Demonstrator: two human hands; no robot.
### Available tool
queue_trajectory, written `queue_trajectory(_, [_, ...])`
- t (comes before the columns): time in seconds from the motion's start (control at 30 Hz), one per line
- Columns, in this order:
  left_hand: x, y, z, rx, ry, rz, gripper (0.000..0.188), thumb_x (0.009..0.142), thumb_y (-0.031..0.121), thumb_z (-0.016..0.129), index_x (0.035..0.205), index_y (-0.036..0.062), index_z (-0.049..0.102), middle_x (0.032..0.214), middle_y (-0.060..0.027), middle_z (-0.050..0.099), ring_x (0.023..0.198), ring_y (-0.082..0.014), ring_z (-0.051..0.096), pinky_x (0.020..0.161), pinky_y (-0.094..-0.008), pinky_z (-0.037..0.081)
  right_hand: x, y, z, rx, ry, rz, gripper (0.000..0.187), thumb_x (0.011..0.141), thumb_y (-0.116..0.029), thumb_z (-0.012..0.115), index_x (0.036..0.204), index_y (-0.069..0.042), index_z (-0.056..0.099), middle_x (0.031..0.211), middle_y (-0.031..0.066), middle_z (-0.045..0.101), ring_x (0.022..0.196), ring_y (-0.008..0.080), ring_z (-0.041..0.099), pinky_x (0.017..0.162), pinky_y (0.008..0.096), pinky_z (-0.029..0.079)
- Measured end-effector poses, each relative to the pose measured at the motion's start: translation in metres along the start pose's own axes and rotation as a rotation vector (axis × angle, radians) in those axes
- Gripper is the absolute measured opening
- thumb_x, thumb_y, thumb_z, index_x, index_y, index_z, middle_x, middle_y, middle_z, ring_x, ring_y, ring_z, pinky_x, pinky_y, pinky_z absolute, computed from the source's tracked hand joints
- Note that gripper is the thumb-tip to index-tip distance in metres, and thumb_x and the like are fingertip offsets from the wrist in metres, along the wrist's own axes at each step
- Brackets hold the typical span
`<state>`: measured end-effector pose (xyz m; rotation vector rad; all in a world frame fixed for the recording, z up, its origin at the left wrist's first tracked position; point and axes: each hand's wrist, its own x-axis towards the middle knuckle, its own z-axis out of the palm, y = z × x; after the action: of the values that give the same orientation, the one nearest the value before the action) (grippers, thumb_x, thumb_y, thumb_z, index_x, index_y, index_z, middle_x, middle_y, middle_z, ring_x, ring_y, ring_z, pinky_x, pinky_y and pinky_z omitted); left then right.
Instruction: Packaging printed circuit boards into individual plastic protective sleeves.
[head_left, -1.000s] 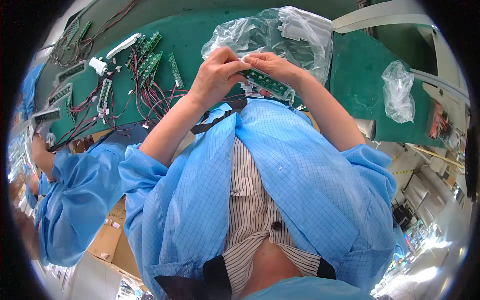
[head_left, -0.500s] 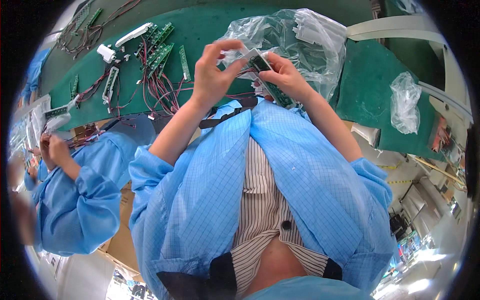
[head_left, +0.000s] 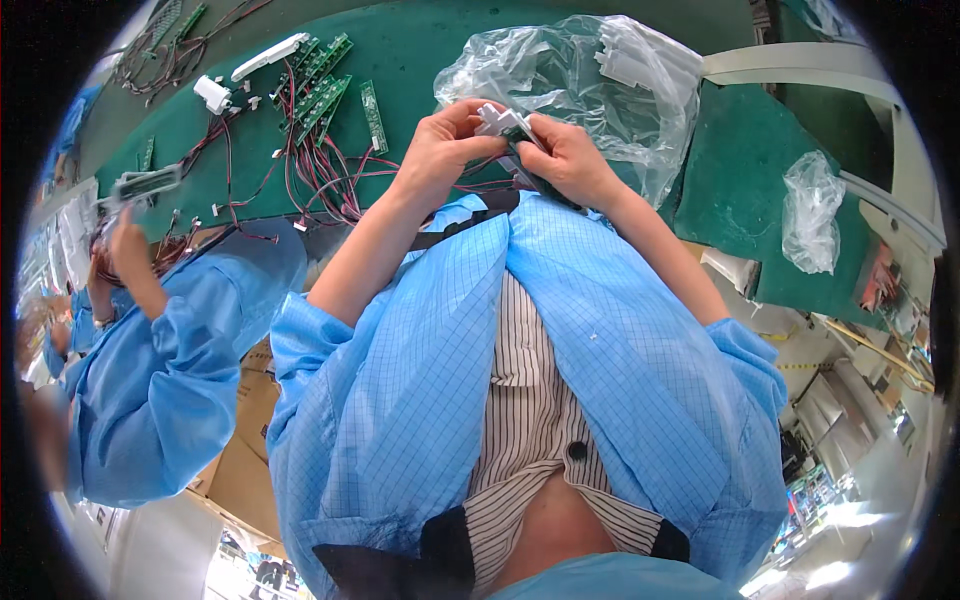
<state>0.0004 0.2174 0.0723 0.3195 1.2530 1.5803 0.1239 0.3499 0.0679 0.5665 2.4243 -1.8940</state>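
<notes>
Between my hands, close to my chest, is a white plastic housing (head_left: 508, 124) with a green circuit board in it, tilted so that its end faces up. My left hand (head_left: 452, 150) pinches the housing's left side with thumb and fingers. My right hand (head_left: 568, 160) grips the other side, its thumb over the board. Dark and red wires run left from beneath my hands over the green mat. Just beyond lies a clear plastic bag (head_left: 530, 75) with white plastic housings (head_left: 648, 62) in it.
Several green circuit boards (head_left: 318, 105) with bundled wires (head_left: 318, 180) lie to the left, near a white housing (head_left: 270, 57) and a small white part (head_left: 212, 94). A crumpled clear bag (head_left: 811, 212) is on the right. At left, a co-worker's hand (head_left: 132, 250) is near another housing (head_left: 148, 184).
My left fingers have closed onto the housing, which has turned so its white end shows. The co-worker's hand has risen, and a housing at the left has moved.
</notes>
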Motion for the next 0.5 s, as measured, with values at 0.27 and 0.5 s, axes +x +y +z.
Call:
queue_trajectory(0.27, [0.001, -0.016, -0.003, 0.345, 0.062, 0.135, 0.023, 0.075, -0.001, 0.06, 0.097, -0.0008, 0.055, 0.084, -0.003, 0.059, 0.075, -0.0067, 0.055, 0.066, -0.0188, 0.046, -0.003, -0.012, 0.011, -0.039, 0.107, 0.073, 0.023, 0.073, -0.019, 0.054, 0.069, 0.003, 0.047, 0.055, 0.0139, 0.049, 0.05, 0.0172, 0.046, 0.049, 0.0317, 0.039])
queue_trajectory(0.5, [0.01, -0.036, -0.01, 0.468, 0.212, 0.205, 0.024, 0.069, 0.007, 0.064, 0.09, 0.0001, 0.057, 0.067, -0.0037, 0.059, 0.06, -0.007, 0.053, 0.054, -0.0211, 0.043, 0.01, 0.012, 0.011, -0.123, 0.067, 0.032, 0.018, 0.075, -0.017, 0.053, 0.075, 0.001, 0.051, 0.059, 0.0066, 0.051, 0.052, 0.0106, 0.043, 0.048, 0.0285, 0.037])
